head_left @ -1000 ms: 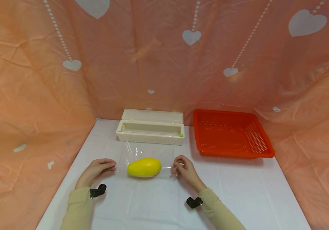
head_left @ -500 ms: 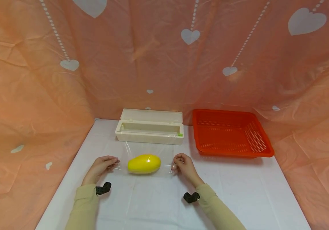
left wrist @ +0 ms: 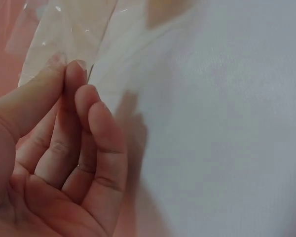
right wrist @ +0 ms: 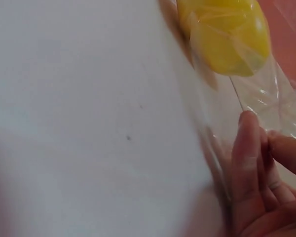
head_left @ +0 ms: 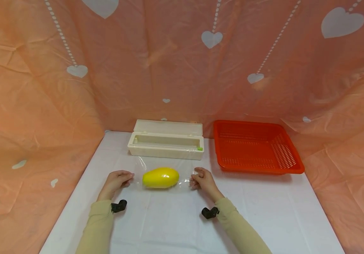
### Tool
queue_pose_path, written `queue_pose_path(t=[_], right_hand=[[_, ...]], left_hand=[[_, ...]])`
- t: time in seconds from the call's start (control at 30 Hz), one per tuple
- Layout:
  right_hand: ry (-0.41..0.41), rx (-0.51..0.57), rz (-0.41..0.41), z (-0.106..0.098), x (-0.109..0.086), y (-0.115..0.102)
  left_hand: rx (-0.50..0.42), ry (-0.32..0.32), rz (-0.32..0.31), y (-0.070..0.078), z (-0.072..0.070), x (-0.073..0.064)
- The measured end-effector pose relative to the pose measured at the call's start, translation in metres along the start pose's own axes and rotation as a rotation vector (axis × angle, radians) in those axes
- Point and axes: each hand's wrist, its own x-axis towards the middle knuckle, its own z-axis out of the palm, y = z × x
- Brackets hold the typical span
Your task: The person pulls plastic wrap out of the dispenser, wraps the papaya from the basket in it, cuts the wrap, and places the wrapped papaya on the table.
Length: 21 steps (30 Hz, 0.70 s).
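A smooth yellow papaya-shaped fruit [head_left: 161, 177] lies under clear plastic wrap [head_left: 185, 183] in the middle of the head view. My left hand [head_left: 115, 182] is at its left, pinching one side of the wrap between thumb and index finger, as the left wrist view shows. On the other side my right hand [head_left: 204, 181] pinches the wrap between thumb and fingers. In the right wrist view the film [right wrist: 266, 94] runs tight from those fingers over the rounded end of the fruit [right wrist: 232, 39]. Neither hand touches the fruit itself.
Behind the fruit stands a long cream wrap dispenser box [head_left: 166, 152] with its lid [head_left: 168, 127] raised and a green slider [head_left: 200, 149] at its right end. A red perforated basket [head_left: 248, 170] sits at the back right. An orange heart-patterned curtain surrounds the white table [head_left: 169, 225].
The fruit has shifted slightly away from the person, toward the dispenser box. My left hand has come in to the right and forward and pinches the wrap; my right hand has edged forward.
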Motion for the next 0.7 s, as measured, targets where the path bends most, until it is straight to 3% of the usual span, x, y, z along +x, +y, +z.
queue_pose_path(t=[0.2, 0.53, 0.7], right_hand=[[-0.042, 0.008, 0.049, -0.001, 0.003, -0.001], [-0.013, -0.031, 0.048, -0.001, 0.002, -0.005], [0.009, -0.148, 0.009, 0.001, 0.004, -0.004]], left_hand=[[0.013, -0.007, -0.02, -0.001, 0.003, 0.005], [0.018, -0.087, -0.016, -0.003, 0.003, 0.01], [0.044, -0.104, 0.001, -0.003, 0.001, 0.013]])
